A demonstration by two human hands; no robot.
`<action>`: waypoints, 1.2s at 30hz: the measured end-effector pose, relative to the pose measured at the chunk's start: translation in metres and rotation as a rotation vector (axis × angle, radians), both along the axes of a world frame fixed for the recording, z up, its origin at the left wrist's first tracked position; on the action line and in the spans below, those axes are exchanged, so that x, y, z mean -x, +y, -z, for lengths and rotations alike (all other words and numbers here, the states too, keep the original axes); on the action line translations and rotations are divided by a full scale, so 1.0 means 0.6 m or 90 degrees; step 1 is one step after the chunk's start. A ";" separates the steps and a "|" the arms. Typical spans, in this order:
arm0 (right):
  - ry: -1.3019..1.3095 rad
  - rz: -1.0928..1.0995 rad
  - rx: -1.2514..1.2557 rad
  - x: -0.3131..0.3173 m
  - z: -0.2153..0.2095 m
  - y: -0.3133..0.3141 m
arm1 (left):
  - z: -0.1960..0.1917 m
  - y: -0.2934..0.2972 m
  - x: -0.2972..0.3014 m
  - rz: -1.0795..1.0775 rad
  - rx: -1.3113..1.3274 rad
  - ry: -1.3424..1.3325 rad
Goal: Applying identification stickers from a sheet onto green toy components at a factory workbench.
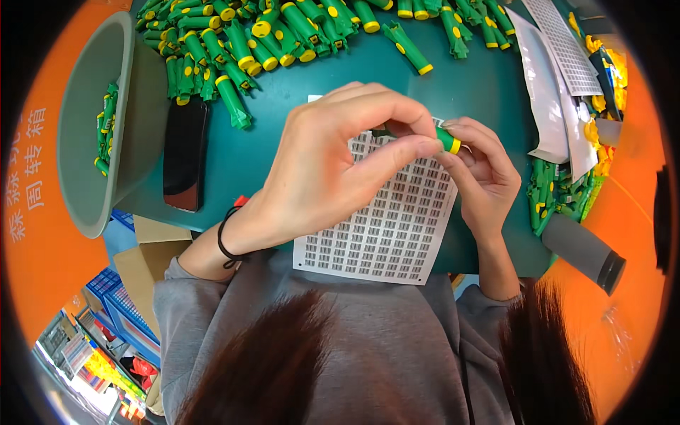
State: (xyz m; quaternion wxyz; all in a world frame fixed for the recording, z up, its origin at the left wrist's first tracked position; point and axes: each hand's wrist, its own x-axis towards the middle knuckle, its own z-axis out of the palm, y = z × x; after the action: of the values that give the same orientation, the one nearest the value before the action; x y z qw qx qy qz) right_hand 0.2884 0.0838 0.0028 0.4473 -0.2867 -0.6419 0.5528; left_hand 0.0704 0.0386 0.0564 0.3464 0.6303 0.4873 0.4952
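Above the label sheet (386, 227), both hands are pinching one green tube (445, 139): left hand (333, 166) closing fingertips on its middle, right hand (482, 170) gripping near the yellow cap. A label could be going on crooked if the tube is turning. Farther out, the tube pile (283, 35), phone (185, 152) and bin (99, 120) are crowding the mat.

A black phone (185, 152) lies beside a grey basin (88, 142) on the teal table (482, 92)
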 end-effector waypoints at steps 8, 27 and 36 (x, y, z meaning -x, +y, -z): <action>-0.017 -0.034 -0.046 -0.001 -0.005 -0.010 | -0.003 0.012 -0.001 0.061 0.054 0.113; -0.012 -0.009 -0.023 -0.006 -0.005 -0.017 | 0.004 0.015 -0.016 0.069 0.138 0.107; 0.050 -0.041 0.085 0.009 -0.006 -0.014 | 0.024 0.010 -0.001 0.212 0.516 -0.206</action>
State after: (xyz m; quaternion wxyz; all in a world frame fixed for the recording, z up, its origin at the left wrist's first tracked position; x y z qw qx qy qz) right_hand 0.2830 0.0753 0.0065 0.4342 -0.2735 -0.5943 0.6193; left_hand 0.0708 0.0449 0.0417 0.7109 0.4284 0.4737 0.2946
